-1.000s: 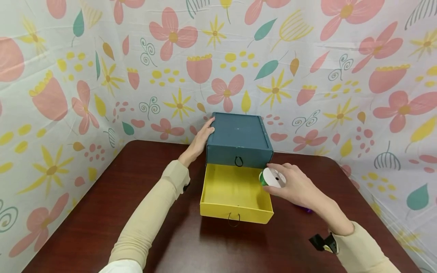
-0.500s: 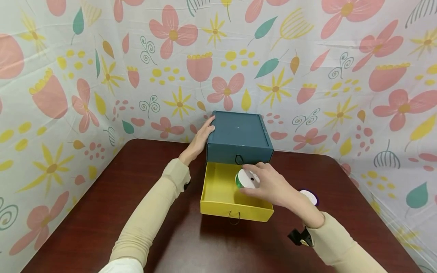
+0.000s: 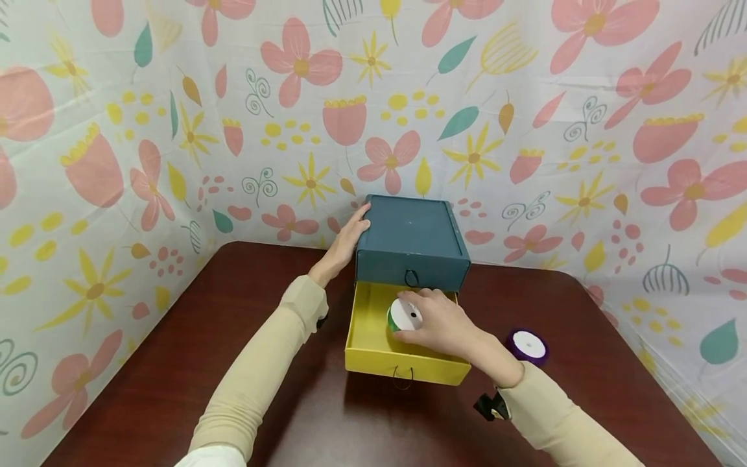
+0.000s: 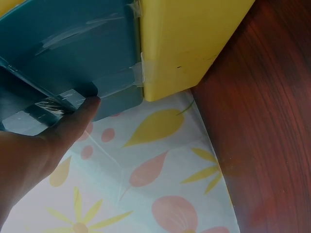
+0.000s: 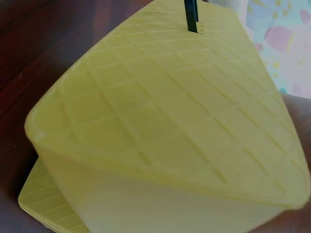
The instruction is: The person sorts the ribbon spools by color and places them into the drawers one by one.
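My right hand [image 3: 440, 325] holds a ribbon spool [image 3: 401, 315] with white sides and a green edge, over the yellow drawer [image 3: 363, 334]. Whether the spool touches the drawer's floor is hidden. The drawer is pulled out beneath a blue drawer [image 3: 413, 269], part of a small chest. On the chest's left side rests my left hand [image 3: 341, 250]; in the left wrist view one finger [image 4: 87, 110] lies straight against the blue wall [image 4: 87, 53]. The right wrist view shows no hand, only a yellow quilted surface [image 5: 170, 102] with a black strap.
A purple-edged spool with a white side [image 3: 528, 344] lies on the dark wooden table [image 3: 280, 402], right of the drawer. Flowered cloth [image 3: 233, 130] hangs behind the table and along its sides. A black loop pull [image 3: 403, 378] hangs on the drawer front.
My right hand has carried the green spool leftward from the drawer's right edge to over its middle. The purple-edged spool has come into full view. My left hand stays on the chest.
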A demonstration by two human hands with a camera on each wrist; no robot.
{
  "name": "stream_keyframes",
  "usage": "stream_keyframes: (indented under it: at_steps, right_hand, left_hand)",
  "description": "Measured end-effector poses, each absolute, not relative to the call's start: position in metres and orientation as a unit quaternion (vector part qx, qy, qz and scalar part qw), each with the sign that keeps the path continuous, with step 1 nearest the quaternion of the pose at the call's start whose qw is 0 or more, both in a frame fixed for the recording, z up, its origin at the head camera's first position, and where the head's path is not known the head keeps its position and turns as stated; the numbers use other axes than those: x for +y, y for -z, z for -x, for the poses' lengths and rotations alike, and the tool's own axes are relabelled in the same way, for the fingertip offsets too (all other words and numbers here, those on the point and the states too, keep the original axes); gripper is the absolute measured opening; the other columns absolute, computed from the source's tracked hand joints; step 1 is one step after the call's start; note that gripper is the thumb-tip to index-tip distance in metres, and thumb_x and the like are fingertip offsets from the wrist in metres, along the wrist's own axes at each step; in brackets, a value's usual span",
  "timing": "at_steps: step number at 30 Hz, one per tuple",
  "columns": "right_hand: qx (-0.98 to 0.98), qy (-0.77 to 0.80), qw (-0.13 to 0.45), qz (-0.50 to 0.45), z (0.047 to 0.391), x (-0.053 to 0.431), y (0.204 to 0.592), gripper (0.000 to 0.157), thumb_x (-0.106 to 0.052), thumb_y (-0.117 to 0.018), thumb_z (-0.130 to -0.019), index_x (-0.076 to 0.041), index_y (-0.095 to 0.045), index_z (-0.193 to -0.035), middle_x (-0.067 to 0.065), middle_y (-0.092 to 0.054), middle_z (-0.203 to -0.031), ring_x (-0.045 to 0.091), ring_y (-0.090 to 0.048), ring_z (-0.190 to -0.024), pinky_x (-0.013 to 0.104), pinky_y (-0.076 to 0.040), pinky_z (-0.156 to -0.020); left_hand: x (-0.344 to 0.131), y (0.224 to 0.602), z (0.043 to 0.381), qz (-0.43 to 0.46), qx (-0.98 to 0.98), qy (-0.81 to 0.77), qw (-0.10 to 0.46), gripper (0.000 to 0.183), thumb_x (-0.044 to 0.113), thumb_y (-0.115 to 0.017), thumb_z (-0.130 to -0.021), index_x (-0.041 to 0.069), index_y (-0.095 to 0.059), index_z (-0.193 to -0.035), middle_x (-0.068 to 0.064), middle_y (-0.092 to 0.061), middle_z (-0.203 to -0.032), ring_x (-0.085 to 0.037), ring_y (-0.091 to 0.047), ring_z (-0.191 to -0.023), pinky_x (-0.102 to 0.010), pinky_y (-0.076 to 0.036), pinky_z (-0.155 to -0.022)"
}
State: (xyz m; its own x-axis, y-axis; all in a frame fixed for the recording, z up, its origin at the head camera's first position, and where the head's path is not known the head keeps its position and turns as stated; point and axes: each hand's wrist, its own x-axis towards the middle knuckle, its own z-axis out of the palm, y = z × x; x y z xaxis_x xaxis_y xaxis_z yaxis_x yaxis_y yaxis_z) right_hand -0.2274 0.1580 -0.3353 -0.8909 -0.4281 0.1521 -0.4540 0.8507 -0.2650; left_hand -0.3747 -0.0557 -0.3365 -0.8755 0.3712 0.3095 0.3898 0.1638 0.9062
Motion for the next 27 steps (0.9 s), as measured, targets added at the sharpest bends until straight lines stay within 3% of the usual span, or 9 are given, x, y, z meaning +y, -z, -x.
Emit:
stream_keyframes:
  at_steps: [6, 12, 15, 19, 22, 27]
  right_hand:
    - [-0.962, -0.140, 0.040, -0.230, 0.232, 0.156, 0.342, 0.068, -0.044, -0.079, -0.075, -0.010, -0.060, -0.130, 0.011, -0.064, -0.107, 0.020, -0.053, -0.084, 0.028, -0.045, -0.061]
    - [-0.964, -0.127, 0.035, -0.230, 0.238, 0.155, 0.346, 0.071, -0.047, -0.079, -0.075, -0.010, -0.058, -0.132, 0.010, -0.064, -0.109, 0.020, -0.055, -0.085, 0.030, -0.045, -0.062]
    - [-0.965, -0.123, 0.027, -0.231, 0.238, 0.157, 0.346, 0.069, -0.049, -0.073, -0.081, -0.009, -0.055, -0.135, 0.011, -0.064, -0.117, 0.023, -0.058, -0.090, 0.033, -0.047, -0.066]
    - [-0.962, -0.129, 0.034, -0.238, 0.233, 0.158, 0.343, 0.055, -0.045, -0.062, -0.091, -0.007, -0.059, -0.130, 0.010, -0.067, -0.118, 0.023, -0.064, -0.094, 0.036, -0.052, -0.071]
    - [-0.956, -0.139, 0.071, -0.247, 0.220, 0.159, 0.337, 0.046, -0.041, -0.061, -0.093, -0.008, -0.064, -0.125, 0.008, -0.069, -0.115, 0.022, -0.065, -0.098, 0.036, -0.055, -0.075]
    - [-0.907, -0.211, 0.171, -0.322, 0.189, 0.161, 0.331, 0.027, -0.028, -0.069, -0.089, -0.013, -0.071, -0.110, -0.001, -0.071, -0.103, 0.013, -0.059, -0.090, 0.025, -0.051, -0.071]
  left_hand:
    - [-0.055, 0.335, 0.373, 0.246, -0.761, 0.600, -0.003, 0.058, 0.046, -0.029, -0.103, 0.030, -0.014, -0.156, 0.009, -0.006, -0.164, -0.018, -0.006, -0.152, -0.052, -0.012, -0.121]
    - [-0.058, 0.318, 0.355, 0.257, -0.758, 0.600, -0.021, 0.057, 0.035, -0.028, -0.105, 0.022, -0.010, -0.157, 0.001, -0.002, -0.165, -0.024, -0.005, -0.152, -0.055, -0.010, -0.120]
    - [-0.058, 0.312, 0.348, 0.260, -0.759, 0.596, -0.022, 0.057, 0.032, -0.028, -0.105, 0.019, -0.010, -0.157, -0.002, -0.001, -0.165, -0.026, -0.005, -0.152, -0.055, -0.011, -0.120]
    - [-0.058, 0.313, 0.350, 0.257, -0.755, 0.603, -0.021, 0.057, 0.031, -0.028, -0.105, 0.018, -0.011, -0.157, -0.003, -0.002, -0.165, -0.025, -0.004, -0.152, -0.054, -0.011, -0.120]
    - [-0.057, 0.318, 0.358, 0.249, -0.751, 0.612, -0.022, 0.057, 0.034, -0.030, -0.104, 0.021, -0.013, -0.157, 0.001, -0.004, -0.165, -0.022, -0.004, -0.152, -0.053, -0.011, -0.121]
    - [-0.056, 0.328, 0.368, 0.243, -0.754, 0.610, -0.017, 0.057, 0.038, -0.031, -0.104, 0.026, -0.014, -0.157, 0.005, -0.005, -0.164, -0.020, -0.006, -0.152, -0.052, -0.011, -0.121]
